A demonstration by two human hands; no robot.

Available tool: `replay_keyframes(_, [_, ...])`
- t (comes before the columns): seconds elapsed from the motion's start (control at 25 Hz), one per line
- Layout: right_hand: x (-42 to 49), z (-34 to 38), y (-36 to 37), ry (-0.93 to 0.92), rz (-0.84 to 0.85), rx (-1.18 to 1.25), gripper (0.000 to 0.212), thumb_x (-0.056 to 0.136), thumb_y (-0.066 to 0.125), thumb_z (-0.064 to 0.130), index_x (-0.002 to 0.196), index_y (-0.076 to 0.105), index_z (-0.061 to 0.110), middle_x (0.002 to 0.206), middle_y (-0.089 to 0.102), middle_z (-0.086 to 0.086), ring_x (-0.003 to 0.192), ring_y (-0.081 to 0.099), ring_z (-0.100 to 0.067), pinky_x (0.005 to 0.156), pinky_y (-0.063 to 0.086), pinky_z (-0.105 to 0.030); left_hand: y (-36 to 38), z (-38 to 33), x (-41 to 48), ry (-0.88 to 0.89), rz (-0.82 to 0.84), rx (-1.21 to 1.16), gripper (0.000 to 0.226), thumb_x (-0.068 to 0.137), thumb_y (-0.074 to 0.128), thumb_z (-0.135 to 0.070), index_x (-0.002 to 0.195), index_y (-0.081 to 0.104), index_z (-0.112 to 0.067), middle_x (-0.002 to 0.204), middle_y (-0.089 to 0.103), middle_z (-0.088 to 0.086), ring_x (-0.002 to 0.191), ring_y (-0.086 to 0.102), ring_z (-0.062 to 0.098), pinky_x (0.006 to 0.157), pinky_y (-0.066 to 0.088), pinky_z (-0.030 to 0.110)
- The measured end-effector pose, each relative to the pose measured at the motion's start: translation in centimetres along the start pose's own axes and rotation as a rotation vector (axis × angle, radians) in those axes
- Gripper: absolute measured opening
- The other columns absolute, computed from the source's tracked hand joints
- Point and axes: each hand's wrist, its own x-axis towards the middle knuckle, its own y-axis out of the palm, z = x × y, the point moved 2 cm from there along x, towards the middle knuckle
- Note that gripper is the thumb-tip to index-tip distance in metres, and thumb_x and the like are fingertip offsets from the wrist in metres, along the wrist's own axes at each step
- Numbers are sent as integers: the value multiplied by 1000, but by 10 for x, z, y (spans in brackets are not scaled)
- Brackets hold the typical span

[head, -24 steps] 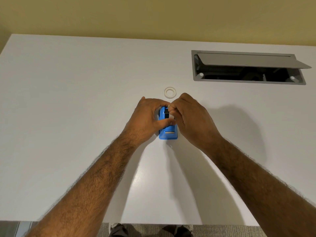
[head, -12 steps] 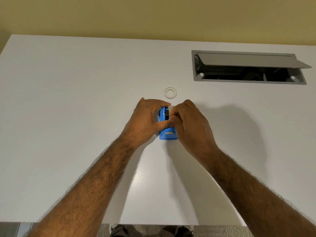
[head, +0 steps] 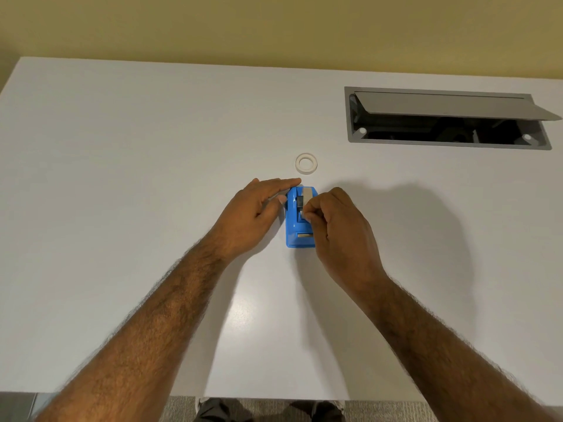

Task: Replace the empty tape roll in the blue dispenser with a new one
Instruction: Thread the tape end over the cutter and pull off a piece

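Right, my right hand (head: 341,229) is pinched shut on the loose end of pale tape (head: 305,202) coming off the roll seated in the small blue plastic tape dispenser (head: 294,226), and I'm drawing it toward the metal cutter bar (head: 305,236) at the near end. My left hand (head: 256,214) is open, fingers (head: 283,184) spread flat against the dispenser's left side, gripping nothing. The risk, as I judge it: with only that light brace, a firm tug could tip or slide the dispenser on the smooth white tabletop (head: 122,178), or lift the roll out of its cradle. The strip could also fold and stick to itself. Just beyond the dispenser lies the bare white ring (head: 306,163), likely the spent core, clear of my hands.
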Motion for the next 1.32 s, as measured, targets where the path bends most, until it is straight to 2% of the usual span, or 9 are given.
replay_keyframes(0.04, [-1, 1, 1, -4, 2, -4, 5, 84, 50, 14, 81, 50, 19, 82, 51, 1, 68, 51, -18, 57, 47, -33, 2, 0, 0, 1, -15, 5, 37, 105, 43, -21, 138, 58, -27, 130, 59, -20, 115, 47, -19, 117, 34, 44])
replay_keyframes(0.12, [-4, 2, 1, -6, -4, -9, 7, 84, 53, 13, 83, 50, 19, 81, 51, 1, 67, 51, -17, 56, 46, -30, 5, 1, 2, 3, -39, 7, 33, 106, 45, -23, 135, 61, -26, 127, 60, -20, 111, 43, -27, 117, 32, 53])
replay_keyframes(0.2, [-7, 3, 2, 0, -15, -13, 7, 83, 54, 12, 84, 51, 19, 82, 52, 1, 67, 51, -16, 55, 44, -27, 7, 3, 4, 10, -52, 5, 31, 106, 45, -26, 131, 63, -25, 125, 64, -18, 112, 49, -19, 118, 28, 52])
replay_keyframes(0.32, [-10, 2, 5, 10, -15, -2, 6, 83, 57, 16, 87, 54, 18, 81, 51, 2, 67, 49, -13, 58, 38, -21, 8, 1, 6, 6, -40, 21, 32, 105, 41, -32, 126, 64, -24, 120, 67, -13, 113, 59, 4, 120, 24, 47])
replay_keyframes(0.64, [-20, 11, 7, 32, -80, -40, 4, 82, 51, 18, 86, 53, 18, 80, 47, 5, 66, 45, -11, 57, 36, -22, 10, -2, 7, -42, -47, 72, 26, 105, 44, -30, 122, 64, -27, 119, 66, -16, 115, 57, 6, 117, 22, 55])
replay_keyframes(0.76, [-34, 20, 7, 28, -108, -64, 9, 82, 55, 14, 83, 51, 22, 80, 42, 12, 67, 38, -5, 56, 30, -14, 9, -4, 8, -40, -47, 75, 26, 105, 44, -30, 122, 64, -26, 119, 67, -15, 115, 57, 6, 116, 24, 55])
replay_keyframes(0.92, [-52, 27, 12, 51, -151, -132, 15, 78, 69, 11, 88, 58, 15, 80, 56, 1, 67, 40, -6, 57, 36, -18, 8, -3, 9, -35, -43, 89, 27, 106, 43, -31, 122, 64, -26, 119, 67, -15, 114, 58, 6, 116, 25, 55])
replay_keyframes(1.2, [-72, 31, 16, -2, -192, -202, 25, 76, 70, 13, 96, 55, 14, 84, 58, -4, 70, 52, -16, 52, 48, -26, 8, -2, 9, -32, -46, 89, 26, 106, 44, -30, 123, 63, -25, 120, 68, -14, 116, 59, 8, 117, 24, 55])
replay_keyframes(1.32, [-75, 27, 17, -9, -209, -214, 26, 77, 67, 14, 99, 55, 13, 91, 59, -6, 75, 54, -16, 58, 49, -26, 7, -2, 10, -33, -38, 101, 28, 106, 42, -32, 124, 63, -25, 122, 67, -13, 117, 59, 9, 117, 24, 55])
